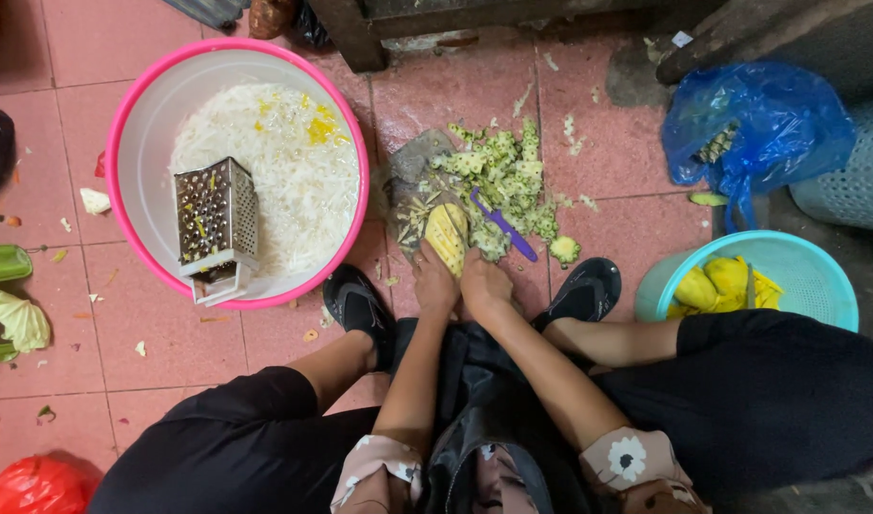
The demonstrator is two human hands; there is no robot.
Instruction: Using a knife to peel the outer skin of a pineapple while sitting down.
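Pink-rimmed white plastic basin (pixel 132 143) holding shredded white vegetable (pixel 294 171) and metal box grater (pixel 216 221); blue plastic bag (pixel 770 124) top right; turquoise plastic basket (pixel 817 276); red plastic bag (pixel 37 487) bottom left.

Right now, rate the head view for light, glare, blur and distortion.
Head view: even, soft light; faint sheen on the blue bag and grater; left hand and right hand sharp on the peeled fruit; wide-angle stretch toward edges; lower corners dim.
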